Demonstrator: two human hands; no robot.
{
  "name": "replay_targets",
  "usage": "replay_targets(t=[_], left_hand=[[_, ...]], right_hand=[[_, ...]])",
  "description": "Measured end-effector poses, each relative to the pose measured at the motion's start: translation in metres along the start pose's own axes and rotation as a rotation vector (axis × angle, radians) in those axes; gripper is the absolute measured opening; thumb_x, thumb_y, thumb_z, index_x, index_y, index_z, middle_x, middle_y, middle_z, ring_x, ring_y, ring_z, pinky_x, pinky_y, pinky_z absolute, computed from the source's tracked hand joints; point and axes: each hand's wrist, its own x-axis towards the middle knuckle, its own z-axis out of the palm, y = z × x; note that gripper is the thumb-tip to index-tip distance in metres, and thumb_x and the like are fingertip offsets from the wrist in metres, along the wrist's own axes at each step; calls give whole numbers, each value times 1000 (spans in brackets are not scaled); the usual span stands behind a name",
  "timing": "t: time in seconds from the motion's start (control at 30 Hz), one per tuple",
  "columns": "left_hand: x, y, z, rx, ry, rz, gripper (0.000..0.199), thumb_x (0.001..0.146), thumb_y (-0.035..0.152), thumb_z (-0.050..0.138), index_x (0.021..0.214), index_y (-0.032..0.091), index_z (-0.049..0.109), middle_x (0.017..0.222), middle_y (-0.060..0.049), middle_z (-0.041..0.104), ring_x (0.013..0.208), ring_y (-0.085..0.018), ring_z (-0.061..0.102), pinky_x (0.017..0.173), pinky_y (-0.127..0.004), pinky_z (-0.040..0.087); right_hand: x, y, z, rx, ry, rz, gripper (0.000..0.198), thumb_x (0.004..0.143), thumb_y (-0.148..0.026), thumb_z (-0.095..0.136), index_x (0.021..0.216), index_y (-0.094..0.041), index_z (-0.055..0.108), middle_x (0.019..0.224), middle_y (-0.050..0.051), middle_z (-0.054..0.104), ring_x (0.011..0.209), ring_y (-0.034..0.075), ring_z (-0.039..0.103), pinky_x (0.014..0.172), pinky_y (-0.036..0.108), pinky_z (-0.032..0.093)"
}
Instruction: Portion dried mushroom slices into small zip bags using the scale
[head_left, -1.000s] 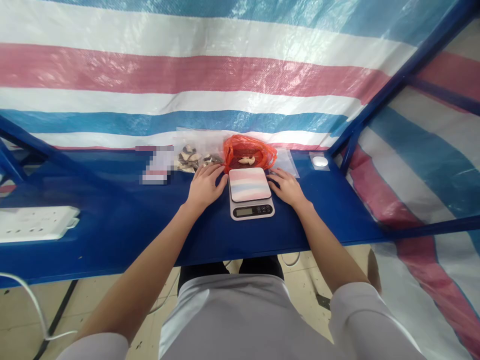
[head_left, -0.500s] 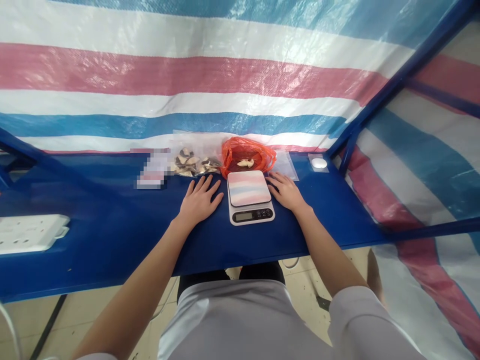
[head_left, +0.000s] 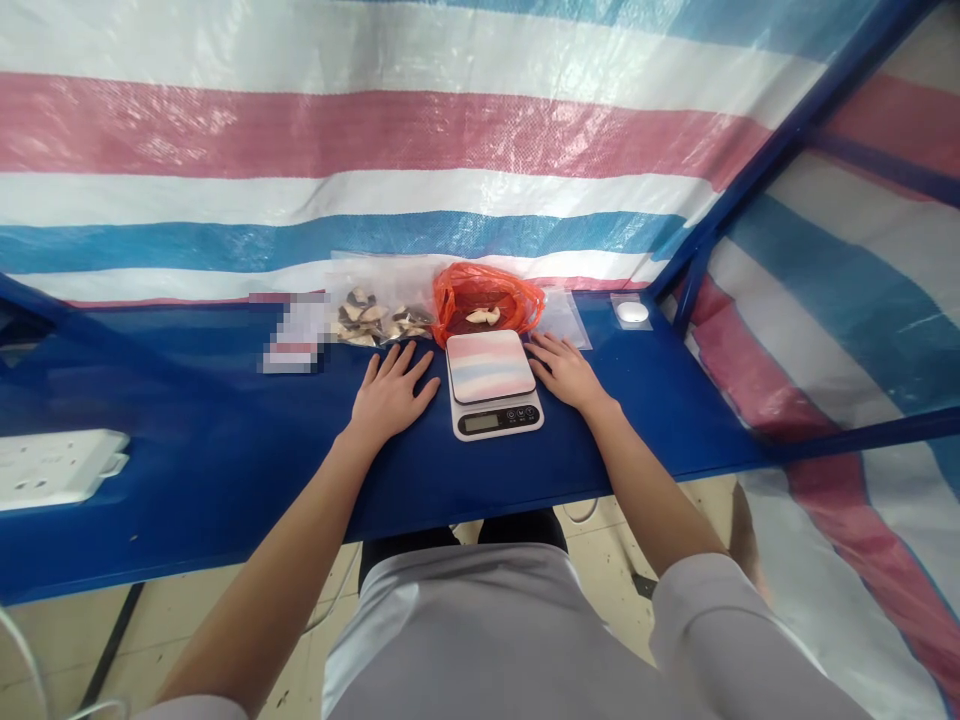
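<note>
My left hand (head_left: 391,392) lies flat on the blue table with its fingers spread, just left of a white digital kitchen scale (head_left: 493,385). On the scale's other side my right hand (head_left: 564,370) rests palm down, fingers apart and holding nothing. The scale's glossy top plate bears only reflections of the striped sheet. Right behind it stands an opened orange plastic bag (head_left: 457,300) with pale slices (head_left: 483,316) inside. Clear bags of dark-edged dried slices (head_left: 363,318) sit beyond my left fingertips. A flat clear zip bag (head_left: 566,318) lies past my right fingers.
A white power strip (head_left: 60,468) is at the table's left. A blurred-out paper (head_left: 296,335) lies left of the clear bags. A white oval object (head_left: 631,312) on clear plastic is at the back right. A striped sheet (head_left: 375,135) and blue frame bars (head_left: 787,150) enclose the table.
The camera view has shifted slightly, so everything sits a little higher and further left. Both hands keep their places beside the scale.
</note>
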Motion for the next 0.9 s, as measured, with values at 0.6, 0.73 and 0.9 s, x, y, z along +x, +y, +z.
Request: replay_targets(t=[0.6, 0.73, 0.9], left_hand=[[1, -1, 2, -53, 35, -2, 53, 98, 43, 47, 145, 20, 55, 156, -13, 44, 147, -36, 37, 122, -55, 25], [2, -3, 3, -76, 89, 1, 51, 96, 42, 49, 138, 17, 62, 152, -14, 50, 144, -35, 42, 121, -53, 29], [3, -6, 2, -97, 206, 77, 45, 95, 41, 49, 125, 16, 70, 141, -14, 61, 135, -33, 54, 116, -50, 39]], right_hand=[[2, 8, 5, 113, 72, -28, 38, 98, -31, 51, 132, -23, 65, 149, 9, 54, 143, 31, 46, 120, 56, 35], [2, 10, 1, 220, 184, -29, 34, 98, -30, 49, 125, -24, 69, 142, 6, 62, 138, 24, 52, 116, 44, 44], [1, 14, -3, 147, 222, -3, 34, 97, -28, 50, 123, -23, 70, 140, 7, 63, 138, 26, 52, 115, 46, 45]])
